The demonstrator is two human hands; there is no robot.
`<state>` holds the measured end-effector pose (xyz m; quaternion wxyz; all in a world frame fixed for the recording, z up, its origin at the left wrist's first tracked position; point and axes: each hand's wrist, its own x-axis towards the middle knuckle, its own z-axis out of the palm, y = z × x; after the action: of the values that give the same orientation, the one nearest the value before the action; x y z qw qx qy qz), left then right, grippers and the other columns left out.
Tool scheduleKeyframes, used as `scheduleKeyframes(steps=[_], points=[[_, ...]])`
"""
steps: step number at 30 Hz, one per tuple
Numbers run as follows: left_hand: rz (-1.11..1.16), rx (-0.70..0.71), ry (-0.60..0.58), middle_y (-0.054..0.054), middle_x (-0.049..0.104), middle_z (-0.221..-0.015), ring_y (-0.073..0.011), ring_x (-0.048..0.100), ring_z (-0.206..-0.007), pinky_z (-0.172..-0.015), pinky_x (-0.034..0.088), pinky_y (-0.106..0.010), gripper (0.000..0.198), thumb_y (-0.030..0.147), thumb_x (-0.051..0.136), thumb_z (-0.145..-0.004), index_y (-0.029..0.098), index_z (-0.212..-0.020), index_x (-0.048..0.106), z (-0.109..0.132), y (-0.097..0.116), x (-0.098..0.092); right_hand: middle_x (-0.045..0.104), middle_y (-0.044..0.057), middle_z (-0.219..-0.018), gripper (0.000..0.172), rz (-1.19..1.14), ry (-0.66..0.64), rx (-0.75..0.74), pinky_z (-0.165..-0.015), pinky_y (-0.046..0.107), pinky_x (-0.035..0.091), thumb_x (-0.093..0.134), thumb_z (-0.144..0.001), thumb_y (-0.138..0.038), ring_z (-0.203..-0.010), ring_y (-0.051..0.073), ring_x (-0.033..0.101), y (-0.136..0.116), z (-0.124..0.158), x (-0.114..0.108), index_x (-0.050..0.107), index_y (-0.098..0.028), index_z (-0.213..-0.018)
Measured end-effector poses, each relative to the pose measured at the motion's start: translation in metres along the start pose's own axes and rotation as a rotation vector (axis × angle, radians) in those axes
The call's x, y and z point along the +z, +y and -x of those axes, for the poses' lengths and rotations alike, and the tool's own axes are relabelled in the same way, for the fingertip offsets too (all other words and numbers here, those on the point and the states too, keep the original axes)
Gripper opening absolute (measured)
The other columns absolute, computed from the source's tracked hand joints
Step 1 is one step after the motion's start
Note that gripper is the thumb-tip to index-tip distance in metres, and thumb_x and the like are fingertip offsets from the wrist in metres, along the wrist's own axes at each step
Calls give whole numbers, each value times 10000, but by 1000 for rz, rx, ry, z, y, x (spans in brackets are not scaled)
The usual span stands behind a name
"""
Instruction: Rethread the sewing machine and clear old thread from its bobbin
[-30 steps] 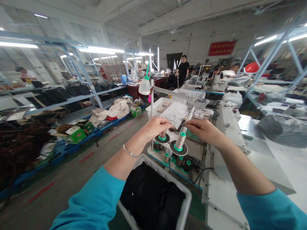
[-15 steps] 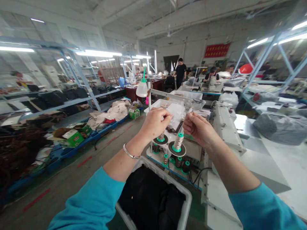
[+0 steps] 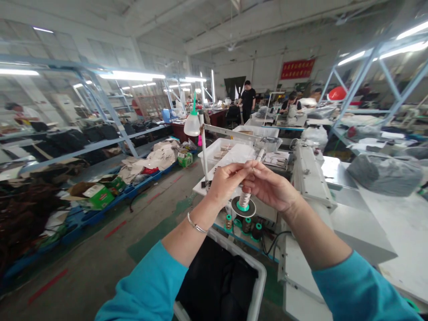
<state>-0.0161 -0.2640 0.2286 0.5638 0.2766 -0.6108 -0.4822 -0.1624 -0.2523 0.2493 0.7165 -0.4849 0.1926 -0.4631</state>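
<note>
My left hand [image 3: 227, 183] and my right hand [image 3: 272, 185] meet at the fingertips above a thread stand. Both are closed in a pinch; whatever is between the fingers is too fine to make out. Just below them a cone of pale thread [image 3: 244, 200] with a green base stands on a round disc [image 3: 249, 213], its top partly covered by my right fingers. Lower down are several smaller spools, among them a brown spool [image 3: 228, 222] and a dark spool [image 3: 257, 232].
A grey bin [image 3: 261, 278] holding black fabric [image 3: 214, 272] stands below. To the right is a white sewing machine [image 3: 310, 174]. An oil bottle [image 3: 192, 125] hangs by a post at left. Green cardboard boxes [image 3: 96, 196] line the aisle. A person in black [image 3: 248, 99] stands farther back.
My hands were apart on either side of the pale cone; now their fingertips are together above it. My left hand has moved right and slightly down. The view has shifted slightly.
</note>
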Motion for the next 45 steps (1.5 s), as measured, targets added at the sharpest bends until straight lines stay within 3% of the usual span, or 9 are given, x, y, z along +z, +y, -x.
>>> scheduleKeyframes(steps=[5, 8, 13, 18, 23, 28, 32, 39, 45], points=[[-765, 573, 221, -74, 725, -874, -220, 623, -894, -869, 511, -385, 146, 78, 616, -867, 147, -785, 714, 4, -3, 5, 487, -43, -631, 221, 131, 199, -69, -545, 271, 441, 698, -622, -280, -565, 131, 479, 8, -8, 0, 510, -222, -724], [-988, 667, 244, -74, 698, -848, -237, 578, -884, -840, 507, -383, 140, 47, 621, -853, 135, -769, 691, 6, -3, 8, 441, -61, -600, 187, 189, 303, -151, -503, 250, 390, 632, -619, -251, -535, 116, 434, 17, -15, -1, 467, -230, -705], [-1066, 673, 233, -74, 687, -864, -248, 557, -912, -869, 510, -382, 145, 81, 607, -882, 143, -763, 665, 9, -3, 14, 451, -52, -614, 110, 319, 425, -254, -484, 258, 360, 594, -733, -266, -544, 123, 417, 26, -20, -5, 489, -234, -724], [-989, 671, 228, -92, 704, -884, -250, 585, -909, -873, 516, -395, 151, 78, 597, -885, 142, -774, 677, 11, 0, 14, 454, -66, -590, 229, 402, 450, -329, -437, 239, 296, 719, -751, -353, -497, 97, 380, 26, -23, -2, 526, -230, -734], [-628, 420, 130, -48, 718, -890, -174, 661, -873, -831, 519, -305, 124, 89, 625, -880, 167, -805, 687, 9, 5, -1, 325, -109, -462, 345, 367, 375, -307, -389, 227, 140, 751, -758, -516, -391, 66, 215, 25, -19, -3, 565, -225, -759], [-754, 255, 168, -21, 683, -765, -171, 628, -770, -783, 484, -313, 149, 130, 604, -891, 173, -752, 638, 3, 12, -9, 453, -71, -494, 345, 411, 333, -323, -413, 218, 196, 835, -694, -479, -423, 51, 305, 21, -14, -9, 692, -172, -762], [-804, 277, 212, -33, 686, -782, -183, 619, -784, -800, 476, -329, 135, 124, 613, -881, 169, -754, 626, -1, 12, -10, 525, -45, -531, 336, 456, 342, -338, -436, 213, 252, 861, -675, -444, -458, 56, 370, 19, -13, -11, 737, -154, -790], [-822, 483, 360, -76, 666, -974, -219, 600, -961, -892, 483, -370, 60, 222, 633, -919, 174, -956, 629, 17, -1, -8, 389, -92, -504, 326, 352, 370, -356, -441, 217, 281, 807, -726, -454, -443, 63, 308, 23, -19, -11, 614, -193, -764], [-997, 459, 249, -65, 727, -965, -245, 601, -977, -943, 457, -422, 96, 222, 620, -933, 169, -971, 690, 21, -4, 5, 433, -83, -533, 352, 278, 393, -356, -433, 213, 260, 823, -688, -439, -454, 59, 323, 32, -24, -2, 575, -195, -742]])
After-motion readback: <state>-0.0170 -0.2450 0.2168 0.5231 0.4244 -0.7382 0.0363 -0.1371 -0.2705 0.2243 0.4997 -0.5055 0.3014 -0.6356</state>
